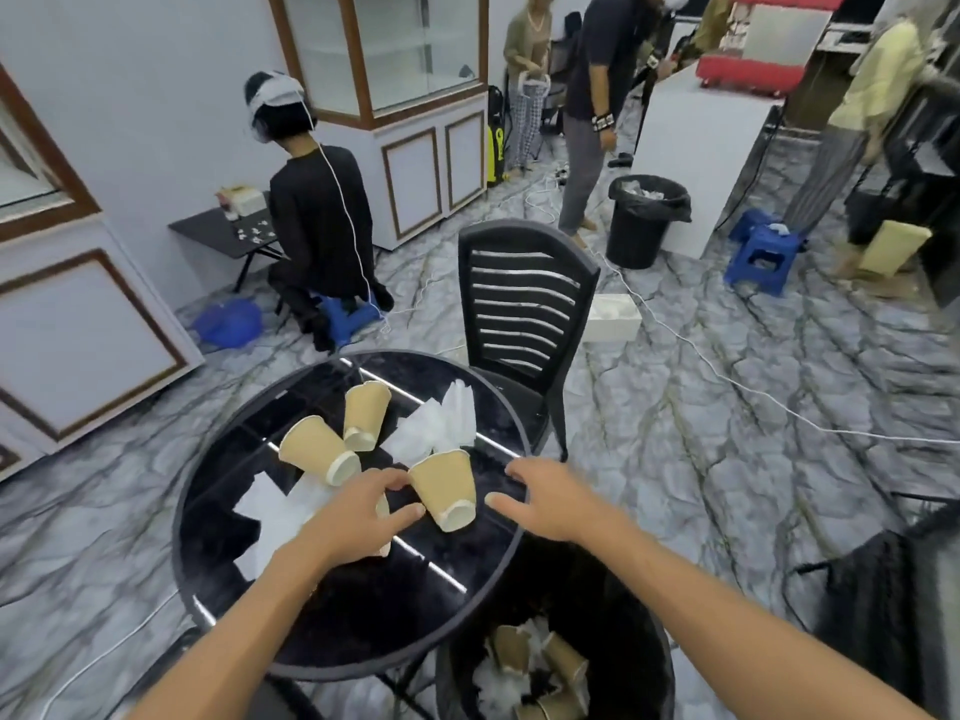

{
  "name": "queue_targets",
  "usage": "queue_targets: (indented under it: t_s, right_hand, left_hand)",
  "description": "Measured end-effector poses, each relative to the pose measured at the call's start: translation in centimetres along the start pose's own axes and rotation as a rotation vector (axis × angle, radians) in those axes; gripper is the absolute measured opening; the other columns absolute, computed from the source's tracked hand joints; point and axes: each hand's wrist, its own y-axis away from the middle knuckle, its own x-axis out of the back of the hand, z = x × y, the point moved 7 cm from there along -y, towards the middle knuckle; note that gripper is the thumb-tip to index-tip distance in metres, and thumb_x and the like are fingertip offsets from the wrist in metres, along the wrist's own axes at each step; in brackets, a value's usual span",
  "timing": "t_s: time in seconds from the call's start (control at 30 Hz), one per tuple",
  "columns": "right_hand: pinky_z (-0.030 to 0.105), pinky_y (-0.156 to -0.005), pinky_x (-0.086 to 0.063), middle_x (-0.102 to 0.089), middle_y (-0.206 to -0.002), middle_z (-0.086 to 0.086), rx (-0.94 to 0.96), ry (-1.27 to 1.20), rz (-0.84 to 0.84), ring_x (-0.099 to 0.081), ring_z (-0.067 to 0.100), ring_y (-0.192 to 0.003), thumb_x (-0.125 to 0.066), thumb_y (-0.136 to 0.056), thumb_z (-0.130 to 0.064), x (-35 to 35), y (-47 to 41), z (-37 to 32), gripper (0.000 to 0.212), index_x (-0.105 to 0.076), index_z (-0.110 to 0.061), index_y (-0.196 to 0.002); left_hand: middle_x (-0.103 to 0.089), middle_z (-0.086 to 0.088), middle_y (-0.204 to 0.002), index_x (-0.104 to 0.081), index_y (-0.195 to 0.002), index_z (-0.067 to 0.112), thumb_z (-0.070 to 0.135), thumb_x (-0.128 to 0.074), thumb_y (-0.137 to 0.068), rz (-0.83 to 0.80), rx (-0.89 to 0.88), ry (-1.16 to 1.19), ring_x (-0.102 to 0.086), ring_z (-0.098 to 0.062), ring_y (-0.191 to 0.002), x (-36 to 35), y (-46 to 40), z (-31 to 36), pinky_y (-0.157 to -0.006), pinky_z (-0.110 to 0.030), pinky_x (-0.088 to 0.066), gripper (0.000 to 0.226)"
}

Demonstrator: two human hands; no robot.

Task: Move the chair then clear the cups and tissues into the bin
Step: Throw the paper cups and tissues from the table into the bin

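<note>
Glossy black glass-like table (363, 615), mirroring ceiling lights, centre of frame. Matt tan paper cups (447, 491), white rims, on it. Thin, crumpled white tissues (431, 428) alongside. Black slatted plastic-looking chair (524, 298) above, faint sheen. Polished marble-patterned floor (727, 459) right. Black bin (660, 667), lower right, material unclear.

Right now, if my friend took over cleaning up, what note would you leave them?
Left hand open, over the table's tissues. Right hand open, beside the nearest cup. Neither grips anything.
On the table: three cups lying tipped over, and tissues.
Done: chair stands at the far side; bin by the table already holds cups and tissues.
Left: bin the three cups and remaining tissues.
</note>
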Motion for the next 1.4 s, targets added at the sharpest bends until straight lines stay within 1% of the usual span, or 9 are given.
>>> queue_targets:
  t_s: [0.17, 0.37, 0.53, 0.67, 0.83, 1.0, 1.17, 1.27, 1.4]
  right_hand:
    - [0.039, -0.104, -0.044, -0.051, -0.14, 0.003, 0.043, -0.012, -0.028, -0.046, 0.022, -0.131, -0.055, -0.091, -0.059, -2.2, -4.4, -0.8, 0.072, -0.042, -0.013, -0.145]
    - [0.034, -0.1, -0.04, -0.046, -0.137, 0.006, 0.054, -0.049, -0.034, -0.044, 0.024, -0.128, -0.055, -0.092, -0.057, -4.5, -7.5, -1.3, 0.07, -0.04, -0.01, -0.142]
    - [0.038, -0.095, -0.046, -0.043, -0.14, 0.009, 0.015, -0.035, -0.012, -0.046, 0.027, -0.124, -0.055, -0.085, -0.068, -6.4, -9.2, -1.6, 0.087, -0.033, -0.008, -0.145]
    - [0.042, -0.096, -0.048, -0.043, -0.142, 0.011, -0.058, -0.002, -0.005, -0.046, 0.029, -0.126, -0.054, -0.078, -0.078, -8.0, -9.9, -2.1, 0.104, -0.026, -0.005, -0.147]
    - [0.042, -0.09, -0.049, -0.042, -0.137, 0.01, -0.098, 0.033, 0.014, -0.043, 0.028, -0.125, -0.061, -0.075, -0.075, -10.1, -10.4, -3.2, 0.105, -0.025, -0.006, -0.145]
    - [0.038, -0.084, -0.049, -0.04, -0.132, 0.01, -0.139, 0.005, 0.023, -0.043, 0.028, -0.121, -0.064, -0.08, -0.062, -11.7, -10.5, -2.8, 0.097, -0.02, -0.006, -0.147]
    - [0.032, -0.079, -0.041, -0.036, -0.13, 0.01, -0.106, -0.049, 0.03, -0.038, 0.029, -0.119, -0.061, -0.083, -0.05, -12.1, -10.0, -2.0, 0.094, -0.012, -0.007, -0.151]
    - [0.036, -0.085, -0.044, -0.035, -0.13, 0.01, -0.105, -0.081, 0.052, -0.039, 0.031, -0.116, -0.061, -0.081, -0.048, -11.4, -9.0, -0.9, 0.095, -0.011, -0.009, -0.151]
    - [0.04, -0.093, -0.047, -0.035, -0.131, 0.01, -0.126, -0.124, 0.088, -0.045, 0.033, -0.114, -0.059, -0.076, -0.047, -9.5, -6.6, 2.1, 0.096, -0.011, -0.01, -0.15]
  left_hand:
    - [-0.053, 0.01, -0.142, -0.054, -0.137, 0.031, 0.064, -0.062, -0.083, 0.022, 0.095, -0.006, -0.046, -0.013, -0.134, 0.1, -1.1, -3.2, -0.113, -0.037, -0.039, 0.065]
    - [-0.043, 0.005, -0.151, -0.045, -0.146, 0.027, 0.061, -0.062, -0.087, 0.014, 0.114, -0.101, -0.038, -0.019, -0.139, -1.5, -2.3, -5.0, -0.114, -0.038, -0.036, 0.07]
    - [-0.035, 0.006, -0.157, -0.035, -0.152, 0.027, 0.071, -0.06, -0.08, -0.012, 0.107, -0.18, -0.033, -0.018, -0.144, -2.8, -3.2, -6.7, -0.116, -0.039, -0.034, 0.088]
    - [-0.029, 0.007, -0.161, -0.02, -0.156, 0.031, 0.086, -0.057, -0.065, -0.056, 0.09, -0.317, -0.03, -0.021, -0.146, -4.0, -3.4, -8.5, -0.117, -0.046, -0.03, 0.112]
    - [-0.029, 0.007, -0.161, -0.008, -0.158, 0.034, 0.074, -0.069, -0.063, -0.065, 0.066, -0.393, -0.027, -0.021, -0.147, -5.2, -3.2, -9.9, -0.121, -0.043, -0.022, 0.12]
    - [-0.034, 0.01, -0.158, -0.007, -0.158, 0.035, 0.082, -0.068, -0.055, -0.038, 0.079, -0.373, -0.032, -0.018, -0.144, -5.2, -3.2, -10.5, -0.117, -0.04, -0.025, 0.128]
    - [-0.039, 0.008, -0.154, -0.011, -0.157, 0.033, 0.072, -0.076, -0.058, -0.024, 0.125, -0.341, -0.039, -0.022, -0.138, -5.3, -3.5, -10.2, -0.113, -0.043, -0.032, 0.125]
    - [-0.039, 0.007, -0.154, -0.012, -0.157, 0.033, 0.072, -0.076, -0.059, -0.018, 0.145, -0.301, -0.043, -0.025, -0.134, -5.9, -3.6, -8.5, -0.11, -0.046, -0.036, 0.123]
    - [-0.041, 0.004, -0.15, -0.014, -0.156, 0.03, 0.072, -0.075, -0.058, -0.013, 0.078, -0.23, -0.048, -0.025, -0.128, -7.6, -3.9, -4.2, -0.101, -0.046, -0.046, 0.123]
